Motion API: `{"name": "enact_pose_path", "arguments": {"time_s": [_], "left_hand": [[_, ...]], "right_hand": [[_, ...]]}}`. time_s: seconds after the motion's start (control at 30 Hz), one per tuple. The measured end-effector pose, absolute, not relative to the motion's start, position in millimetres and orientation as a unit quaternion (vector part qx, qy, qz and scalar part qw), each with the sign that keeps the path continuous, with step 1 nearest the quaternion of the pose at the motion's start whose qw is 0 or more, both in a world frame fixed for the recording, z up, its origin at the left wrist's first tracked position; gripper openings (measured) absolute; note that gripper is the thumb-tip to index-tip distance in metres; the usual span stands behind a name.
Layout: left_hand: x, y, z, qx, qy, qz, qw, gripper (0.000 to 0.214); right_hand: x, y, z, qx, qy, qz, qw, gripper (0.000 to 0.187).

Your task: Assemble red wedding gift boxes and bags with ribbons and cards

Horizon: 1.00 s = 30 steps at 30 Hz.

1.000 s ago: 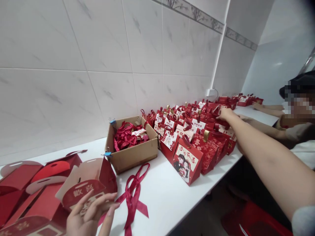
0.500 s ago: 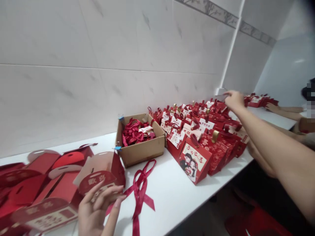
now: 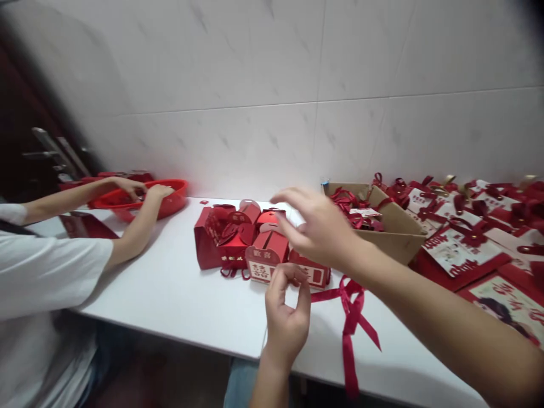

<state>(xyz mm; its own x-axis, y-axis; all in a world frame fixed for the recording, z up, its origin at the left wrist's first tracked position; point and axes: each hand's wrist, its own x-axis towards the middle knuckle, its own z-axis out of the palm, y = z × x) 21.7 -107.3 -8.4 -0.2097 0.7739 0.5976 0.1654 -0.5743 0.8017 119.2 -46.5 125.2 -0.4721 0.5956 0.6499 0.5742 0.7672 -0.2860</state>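
Observation:
My left hand (image 3: 288, 314) is raised over the table's front side, thumb and forefinger curled together into a ring. Whether something small sits between the tips I cannot make out. Stretched across from the right, my right hand (image 3: 317, 224) is slightly blurred, its fingers apart and nothing visible in it. It hovers above the red gift boxes (image 3: 236, 249), some with open tops and printed characters. A dark red ribbon (image 3: 352, 323) tied in a bow lies on the table to the right of my left hand, with one tail hanging over the front edge.
A cardboard box (image 3: 393, 243) with red ribbons and a card stands by the wall. Many finished-looking red gift bags (image 3: 463, 249) crowd the right. At left, a co-worker's hands (image 3: 147, 191) reach into a red plastic basin (image 3: 176, 198). The white table (image 3: 182, 306) has a seam.
The view has swung left, bringing the basin and co-worker into sight. My right hand has come from over the gift bags to above the gift boxes. My left hand's fingers have curled in.

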Motion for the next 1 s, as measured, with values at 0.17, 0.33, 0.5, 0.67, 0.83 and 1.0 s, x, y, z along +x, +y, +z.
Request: {"name": "enact_pose_path", "arguments": {"time_s": [0.17, 0.33, 0.5, 0.67, 0.83, 1.0], "left_hand": [[-3, -104, -11, 0.377, 0.394, 0.826, 0.142, 0.015], [-31, -107, -10, 0.270, 0.376, 0.880, 0.106, 0.019], [-49, -112, -8, 0.236, 0.382, 0.891, 0.072, 0.023], [-58, -123, -3, 0.279, 0.446, 0.848, -0.068, 0.019], [-68, -153, 15, 0.362, 0.541, 0.749, -0.122, 0.027], [-65, -164, 21, 0.483, 0.617, 0.619, -0.052, 0.067]], "right_hand": [[-5, 8, 96, -0.366, -0.868, 0.181, 0.283, 0.044], [-88, 19, 75, -0.395, -0.852, 0.220, 0.265, 0.060], [-110, 28, 66, -0.414, -0.828, 0.243, 0.291, 0.028], [-76, 7, 74, -0.337, -0.843, 0.234, 0.349, 0.036], [-4, -54, 73, -0.248, -0.831, 0.254, 0.429, 0.040], [58, -89, 66, -0.244, -0.806, 0.357, 0.404, 0.037]]}}
